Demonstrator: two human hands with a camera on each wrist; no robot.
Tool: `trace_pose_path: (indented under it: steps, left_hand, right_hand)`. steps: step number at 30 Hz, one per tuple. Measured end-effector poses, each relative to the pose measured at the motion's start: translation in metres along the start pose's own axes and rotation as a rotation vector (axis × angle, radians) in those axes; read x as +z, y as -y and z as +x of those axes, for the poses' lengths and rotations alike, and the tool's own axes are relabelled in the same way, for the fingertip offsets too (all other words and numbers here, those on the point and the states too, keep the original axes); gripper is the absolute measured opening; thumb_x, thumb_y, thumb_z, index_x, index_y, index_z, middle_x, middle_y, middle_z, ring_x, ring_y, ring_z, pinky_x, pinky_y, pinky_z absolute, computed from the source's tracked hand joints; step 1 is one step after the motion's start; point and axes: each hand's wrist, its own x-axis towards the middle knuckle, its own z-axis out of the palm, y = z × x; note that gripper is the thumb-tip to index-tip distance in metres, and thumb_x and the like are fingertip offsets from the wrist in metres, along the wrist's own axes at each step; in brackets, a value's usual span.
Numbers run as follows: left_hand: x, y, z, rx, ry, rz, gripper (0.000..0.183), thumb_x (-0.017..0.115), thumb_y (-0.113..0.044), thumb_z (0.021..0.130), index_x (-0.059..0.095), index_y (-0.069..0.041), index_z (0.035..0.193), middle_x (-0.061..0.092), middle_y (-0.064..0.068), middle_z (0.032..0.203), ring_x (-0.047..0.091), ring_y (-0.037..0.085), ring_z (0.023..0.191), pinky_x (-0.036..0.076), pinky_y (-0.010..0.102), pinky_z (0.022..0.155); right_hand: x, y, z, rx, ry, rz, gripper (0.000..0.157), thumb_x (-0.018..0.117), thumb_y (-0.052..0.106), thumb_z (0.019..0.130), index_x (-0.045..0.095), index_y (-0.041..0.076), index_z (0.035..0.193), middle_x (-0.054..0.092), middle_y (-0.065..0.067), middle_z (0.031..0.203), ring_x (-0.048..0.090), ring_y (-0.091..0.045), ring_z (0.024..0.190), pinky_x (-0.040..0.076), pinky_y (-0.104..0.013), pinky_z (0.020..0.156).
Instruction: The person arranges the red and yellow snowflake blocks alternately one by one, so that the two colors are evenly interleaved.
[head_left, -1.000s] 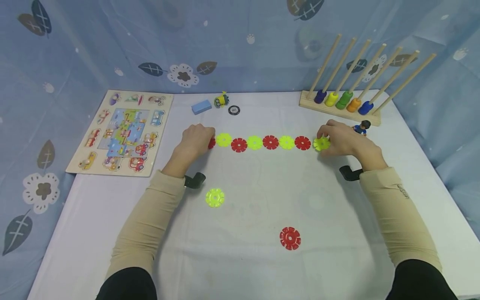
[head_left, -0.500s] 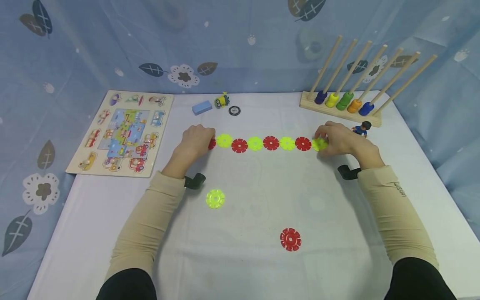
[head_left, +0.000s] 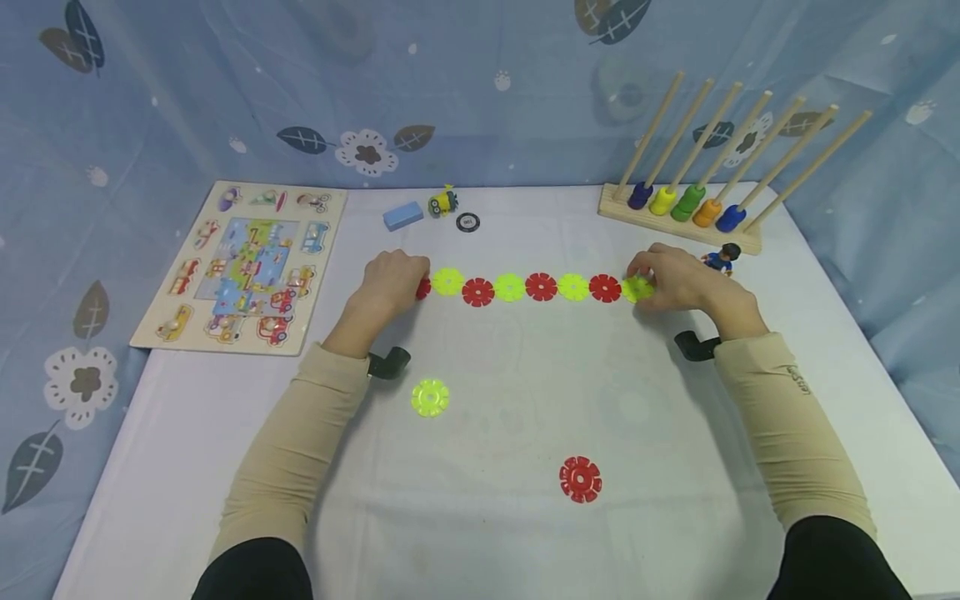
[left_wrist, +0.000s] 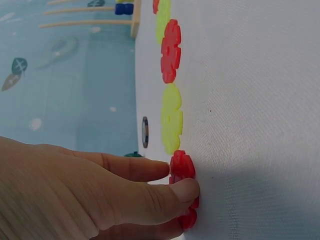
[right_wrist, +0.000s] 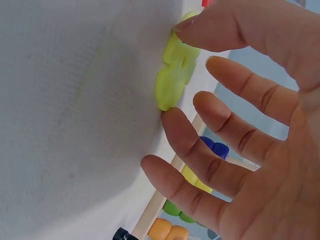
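Observation:
A row of alternating red and yellow-green slotted snowflake discs runs across the white table in the head view. At its left end my left hand (head_left: 392,285) pinches a red snowflake disc (left_wrist: 182,167), thumb and fingers at its edges. My right hand (head_left: 681,279) is at the other end, beside a yellow-green snowflake disc (right_wrist: 172,75). The right thumb tip touches this disc and one fingertip meets its lower end, while the other fingers spread apart from it. Nearer lie a loose yellow-green disc (head_left: 431,398) and a loose red disc (head_left: 581,479).
A wooden puzzle board (head_left: 240,267) lies at the left. A blue block (head_left: 403,215), a small yellow toy (head_left: 443,202) and a black round token (head_left: 468,222) sit at the back. Behind my right hand stand a peg bead stand (head_left: 678,218) and a toy figure (head_left: 722,258).
My right hand has shifted slightly left together with the yellow-green disc, bringing it closer to the red disc beside it. The left hand stays at the row's left end.

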Motion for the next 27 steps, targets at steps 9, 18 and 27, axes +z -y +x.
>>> trace_pose_path:
  steps: [9,18,27]
  left_hand:
    - [-0.001,0.0,-0.001,0.002,-0.003,0.0,0.026,0.063,-0.001,0.086,0.066,-0.004,0.112,0.07,0.015,0.095,0.059,0.029,0.082,0.054,0.041,0.078]
    - [-0.002,0.0,-0.001,0.005,-0.008,0.005,0.026,0.063,-0.001,0.086,0.066,-0.004,0.112,0.07,0.015,0.095,0.059,0.03,0.081,0.054,0.041,0.078]
    - [0.0,0.0,0.0,0.005,-0.011,-0.002,0.026,0.063,-0.001,0.085,0.066,-0.004,0.111,0.07,0.015,0.096,0.058,0.03,0.081,0.054,0.042,0.078]
  right_hand:
    - [-0.002,0.016,-0.016,0.027,0.023,-0.007,0.043,0.074,0.015,0.078,0.063,0.009,0.119,0.057,-0.015,0.121,0.058,-0.035,0.108,0.047,-0.054,0.092]
    - [0.011,0.047,-0.03,-0.086,0.011,-0.112,0.042,0.077,0.019,0.078,0.064,0.011,0.117,0.06,-0.012,0.12,0.059,-0.033,0.108,0.048,-0.054,0.093]
    - [0.03,0.094,-0.036,-0.359,-0.062,-0.187,0.041,0.079,0.024,0.075,0.067,0.014,0.113,0.065,-0.006,0.114,0.058,-0.027,0.11,0.048,-0.048,0.097]
